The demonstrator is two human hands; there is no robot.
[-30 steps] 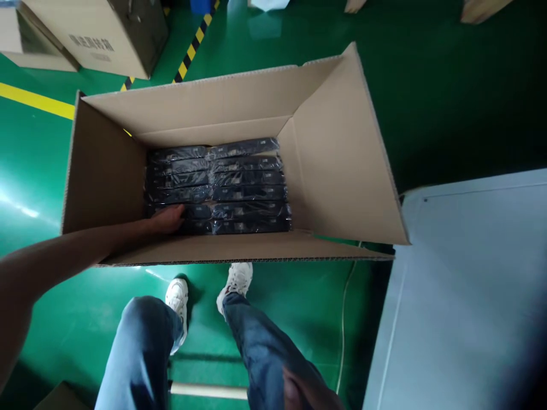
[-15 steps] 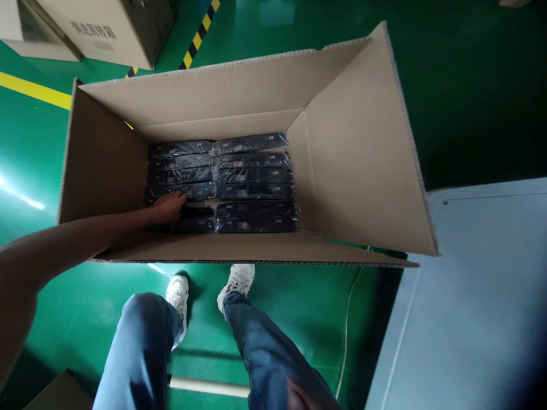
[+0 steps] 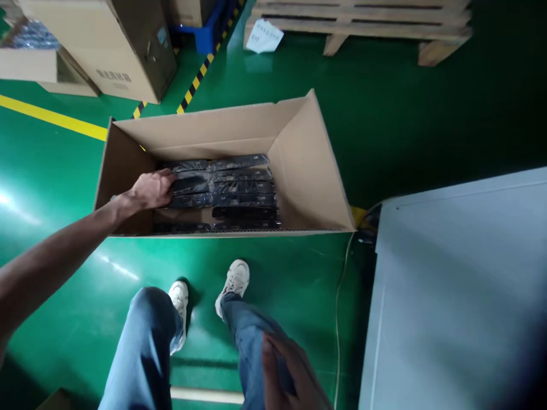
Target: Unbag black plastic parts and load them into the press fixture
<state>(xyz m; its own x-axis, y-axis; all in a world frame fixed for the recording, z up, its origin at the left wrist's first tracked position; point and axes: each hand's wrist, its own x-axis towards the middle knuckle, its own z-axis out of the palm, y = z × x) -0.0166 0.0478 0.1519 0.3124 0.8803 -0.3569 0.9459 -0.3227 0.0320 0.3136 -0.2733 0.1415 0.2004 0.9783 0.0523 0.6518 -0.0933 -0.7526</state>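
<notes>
My left hand [image 3: 154, 189] reaches into an open cardboard box [image 3: 299, 154], its fingers curled round the left end of a dark, flat part [image 3: 190, 182]. The fingertips are partly hidden, and the part's exact kind cannot be made out. Around it lie several black parts in clear plastic film [image 3: 243, 187], packed in two columns. Bare cardboard shows in the left column, nearer to me than the held part. My right hand [image 3: 288, 376] hangs in front of my right thigh, thumb and fingers loosely apart, with nothing visible in it.
A pale grey cabinet or table surface [image 3: 453, 296] stands at right, a cable [image 3: 337, 319] running beside it. Behind are large cartons [image 3: 85, 45], a blue pallet [image 3: 207, 34] and a wooden pallet [image 3: 359, 25] with a paper sheet. A white bar [image 3: 207, 394] lies near my feet.
My left hand has moved up and away from the near rows, with a dark part in it, and a gap shows there. My view has shifted, and more of my right hand shows.
</notes>
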